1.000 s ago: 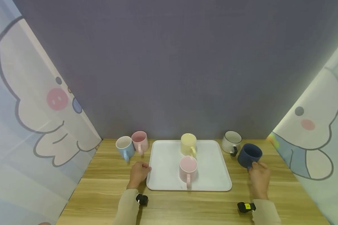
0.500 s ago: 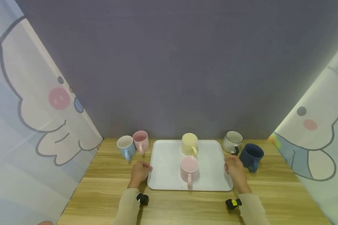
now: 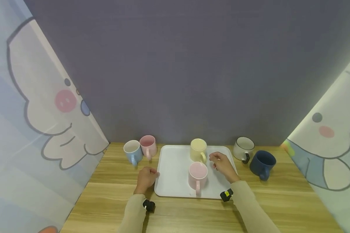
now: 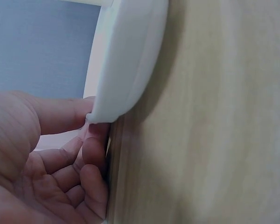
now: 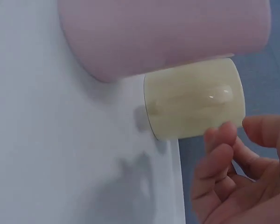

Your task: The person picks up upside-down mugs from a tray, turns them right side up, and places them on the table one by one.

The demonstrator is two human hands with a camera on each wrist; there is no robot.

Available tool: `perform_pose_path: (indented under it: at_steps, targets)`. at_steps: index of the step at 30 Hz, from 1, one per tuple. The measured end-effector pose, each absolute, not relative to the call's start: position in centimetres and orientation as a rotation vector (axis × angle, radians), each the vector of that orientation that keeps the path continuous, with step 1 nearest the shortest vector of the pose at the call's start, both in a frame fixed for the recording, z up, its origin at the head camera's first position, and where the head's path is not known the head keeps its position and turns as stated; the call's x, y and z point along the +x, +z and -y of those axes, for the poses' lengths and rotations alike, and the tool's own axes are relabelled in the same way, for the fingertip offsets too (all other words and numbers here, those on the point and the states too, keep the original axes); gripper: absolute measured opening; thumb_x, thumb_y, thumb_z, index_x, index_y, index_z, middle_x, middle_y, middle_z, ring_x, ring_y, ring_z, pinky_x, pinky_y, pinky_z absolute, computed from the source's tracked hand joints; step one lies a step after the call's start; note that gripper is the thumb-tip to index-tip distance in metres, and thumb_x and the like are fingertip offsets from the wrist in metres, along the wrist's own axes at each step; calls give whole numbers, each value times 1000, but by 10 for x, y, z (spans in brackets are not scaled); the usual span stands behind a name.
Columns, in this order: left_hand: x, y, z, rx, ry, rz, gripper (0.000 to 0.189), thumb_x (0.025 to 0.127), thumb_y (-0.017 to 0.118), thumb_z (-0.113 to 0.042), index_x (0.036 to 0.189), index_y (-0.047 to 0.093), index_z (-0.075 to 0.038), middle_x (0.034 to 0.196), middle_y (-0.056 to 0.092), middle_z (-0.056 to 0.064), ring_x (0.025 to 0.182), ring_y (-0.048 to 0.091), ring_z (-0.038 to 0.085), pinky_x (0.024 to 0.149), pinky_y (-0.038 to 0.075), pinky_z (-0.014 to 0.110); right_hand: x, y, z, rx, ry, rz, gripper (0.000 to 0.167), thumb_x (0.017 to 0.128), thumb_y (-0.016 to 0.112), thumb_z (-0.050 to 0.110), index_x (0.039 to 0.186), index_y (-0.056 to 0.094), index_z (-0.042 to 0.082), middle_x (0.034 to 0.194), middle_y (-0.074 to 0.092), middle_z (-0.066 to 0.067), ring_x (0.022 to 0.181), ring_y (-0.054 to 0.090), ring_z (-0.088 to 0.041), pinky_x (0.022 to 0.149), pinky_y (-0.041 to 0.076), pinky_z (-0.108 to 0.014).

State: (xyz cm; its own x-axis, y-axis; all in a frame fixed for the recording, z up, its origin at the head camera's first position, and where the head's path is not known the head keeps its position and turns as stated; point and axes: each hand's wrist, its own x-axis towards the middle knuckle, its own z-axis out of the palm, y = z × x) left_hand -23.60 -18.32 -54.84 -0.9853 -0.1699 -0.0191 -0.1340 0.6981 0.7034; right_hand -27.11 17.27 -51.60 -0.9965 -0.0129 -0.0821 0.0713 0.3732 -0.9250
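My left hand (image 3: pixel 146 178) pinches the left rim of a white tray (image 3: pixel 172 168); the left wrist view shows thumb and fingers on the tray's corner edge. Two mugs stand upright on the tray: a yellow mug (image 3: pixel 196 153) at the back and a pink mug (image 3: pixel 196 179) in front of it. Above the tray's right part is my right hand (image 3: pixel 223 165), fingers loosely bent with nothing between them. In the right wrist view its fingertips are close to the yellow mug (image 5: pixel 189 102); whether they touch it I cannot tell.
Left of the tray, a light blue mug (image 3: pixel 135 154) and a second pink mug (image 3: pixel 150 149) stand side by side. To its right are a white mug (image 3: pixel 239 150) with black rim and handle, and a dark blue mug (image 3: pixel 258 166). A grey wall (image 3: pixel 175 81) rises behind the table.
My right hand has let go of the dark blue mug's handle and moved left, past the tray's right edge, towards the yellow mug. The left hand stays at the tray's rim.
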Motion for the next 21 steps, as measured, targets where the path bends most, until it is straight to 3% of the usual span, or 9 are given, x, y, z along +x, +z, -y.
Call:
perform_pose_path:
  at_steps: [4,11,21]
  targets:
    - [-236,-548,182,256,-1178,2857,15,86,77,-17,89,75,-2,82,71,8,76,63,21,67,51,35,-277,-517,-166,-16,-1710,-2483,33,107,53,21,125,62,-5,111,68,-19,72,60,-17,63,48,-26]
    - [-237,-548,182,275,-1191,2858,14,86,77,-17,88,75,-3,80,70,7,75,62,20,66,51,34,-284,-524,-162,-85,-1715,-2408,32,108,52,25,117,64,-3,78,59,-6,66,53,-13,57,41,-23]
    - [-237,-549,182,266,-1191,2848,15,86,78,-17,87,75,-3,80,70,7,75,62,20,65,50,33,-284,-526,-161,-100,-1760,-2380,33,108,51,26,108,64,-5,63,48,4,57,40,-8,52,33,-21]
